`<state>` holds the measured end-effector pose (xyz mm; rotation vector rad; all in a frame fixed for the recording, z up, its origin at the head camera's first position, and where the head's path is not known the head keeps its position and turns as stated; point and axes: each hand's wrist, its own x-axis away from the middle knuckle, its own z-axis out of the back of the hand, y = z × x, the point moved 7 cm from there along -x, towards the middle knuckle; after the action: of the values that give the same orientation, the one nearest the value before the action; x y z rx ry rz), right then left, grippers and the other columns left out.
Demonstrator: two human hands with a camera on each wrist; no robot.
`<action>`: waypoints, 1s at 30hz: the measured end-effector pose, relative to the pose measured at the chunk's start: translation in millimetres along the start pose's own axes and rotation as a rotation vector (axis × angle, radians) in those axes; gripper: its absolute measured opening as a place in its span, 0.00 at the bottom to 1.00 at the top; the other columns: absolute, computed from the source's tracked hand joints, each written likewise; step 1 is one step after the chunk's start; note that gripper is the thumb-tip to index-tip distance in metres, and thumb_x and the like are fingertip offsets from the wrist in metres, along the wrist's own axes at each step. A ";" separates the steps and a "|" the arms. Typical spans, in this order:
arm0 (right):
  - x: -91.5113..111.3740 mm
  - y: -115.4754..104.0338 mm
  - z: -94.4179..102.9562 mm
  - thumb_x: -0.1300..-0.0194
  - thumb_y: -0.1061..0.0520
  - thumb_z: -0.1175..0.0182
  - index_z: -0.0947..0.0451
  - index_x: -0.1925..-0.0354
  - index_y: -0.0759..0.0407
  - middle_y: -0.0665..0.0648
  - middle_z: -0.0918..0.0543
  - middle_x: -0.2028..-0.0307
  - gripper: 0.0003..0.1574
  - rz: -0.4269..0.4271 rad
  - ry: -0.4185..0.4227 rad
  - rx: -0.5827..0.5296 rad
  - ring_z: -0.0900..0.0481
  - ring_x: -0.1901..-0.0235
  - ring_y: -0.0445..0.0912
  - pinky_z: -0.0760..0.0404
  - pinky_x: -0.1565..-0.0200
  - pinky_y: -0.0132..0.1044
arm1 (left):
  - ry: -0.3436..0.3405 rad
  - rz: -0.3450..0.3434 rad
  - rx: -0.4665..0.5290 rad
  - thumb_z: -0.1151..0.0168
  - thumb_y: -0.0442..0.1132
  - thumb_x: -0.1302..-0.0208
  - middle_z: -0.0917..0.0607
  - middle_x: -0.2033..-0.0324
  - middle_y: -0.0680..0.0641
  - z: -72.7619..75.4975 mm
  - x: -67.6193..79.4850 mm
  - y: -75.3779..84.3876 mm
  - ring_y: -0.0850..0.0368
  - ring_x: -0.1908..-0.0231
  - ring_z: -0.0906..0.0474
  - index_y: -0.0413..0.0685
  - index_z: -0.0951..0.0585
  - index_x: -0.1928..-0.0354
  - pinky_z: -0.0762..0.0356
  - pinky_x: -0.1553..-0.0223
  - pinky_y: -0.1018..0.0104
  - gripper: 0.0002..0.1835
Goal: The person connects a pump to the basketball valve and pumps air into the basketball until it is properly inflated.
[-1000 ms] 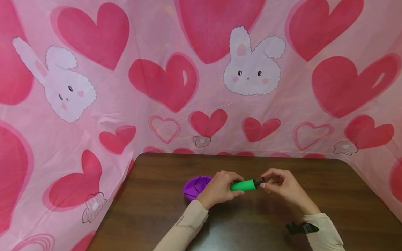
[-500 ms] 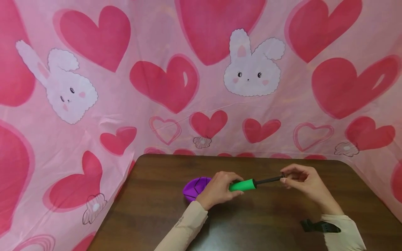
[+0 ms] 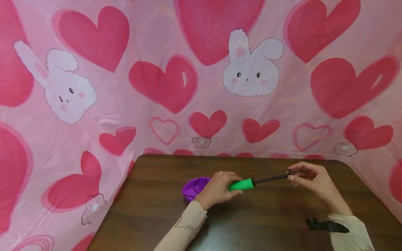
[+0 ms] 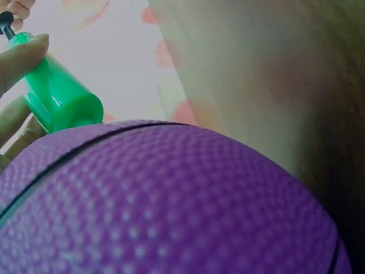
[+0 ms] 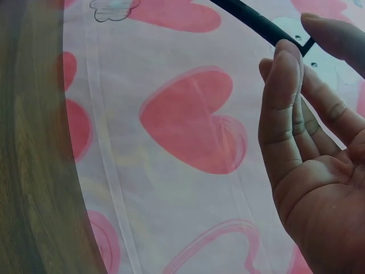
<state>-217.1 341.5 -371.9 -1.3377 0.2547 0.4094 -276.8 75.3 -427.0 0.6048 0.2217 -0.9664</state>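
A green hand pump (image 3: 244,184) lies across the middle of the head view, tilted slightly up to the right. My left hand (image 3: 218,188) grips its barrel, thumb on the near side and fingers over the far side. From the right end a thin black plunger rod (image 3: 270,179) is drawn well out. My right hand (image 3: 317,179) pinches the rod's end handle between thumb and fingertips. Just left of the pump is a purple ball (image 3: 193,189) with black seam lines and a dented-looking top. In the left wrist view the pebbled ball (image 4: 182,200) fills the foreground, below the pump's barrel (image 4: 71,97).
Beneath everything is a dark brown wooden table (image 3: 157,216) with rounded far corners. A pink cloth backdrop (image 3: 213,101) with red hearts and white rabbits rises behind it and along the left. A black strap (image 3: 326,226) hangs at the right wrist.
My right hand has moved to the right and drawn the black plunger rod out of the green barrel. The left hand and purple ball have stayed nearly in place.
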 end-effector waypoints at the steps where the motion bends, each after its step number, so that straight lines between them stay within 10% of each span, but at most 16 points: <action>1: 0.0 0.2 0.0 0.38 0.80 0.38 0.14 0.53 0.61 0.45 0.09 0.65 0.22 0.002 0.002 -0.004 0.13 0.71 0.38 0.14 0.68 0.32 | 0.003 -0.002 -0.003 0.21 0.46 0.41 0.09 0.58 0.56 0.0 -0.1 0.1 0.70 0.63 0.21 0.53 0.10 0.49 0.25 0.57 0.80 0.18; 17: -8.1 8.1 -32.5 0.43 0.82 0.35 0.12 0.57 0.62 0.43 0.09 0.64 0.22 0.105 0.013 -0.015 0.14 0.73 0.35 0.14 0.71 0.31 | 0.011 -0.032 -0.058 0.23 0.47 0.39 0.10 0.58 0.55 -0.8 -1.8 4.6 0.68 0.62 0.17 0.51 0.11 0.49 0.21 0.55 0.78 0.17; 30: -11.1 31.2 -72.8 0.39 0.73 0.31 0.13 0.57 0.65 0.40 0.13 0.69 0.11 0.015 -0.040 0.041 0.15 0.76 0.38 0.13 0.71 0.34 | 0.003 -0.031 -0.052 0.23 0.47 0.38 0.10 0.57 0.55 -3.8 -1.8 8.0 0.67 0.61 0.17 0.51 0.11 0.49 0.21 0.56 0.77 0.18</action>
<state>-236.6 274.5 -411.0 -1.2872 0.2391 0.4411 -270.9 82.1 -426.2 0.5565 0.2589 -0.9869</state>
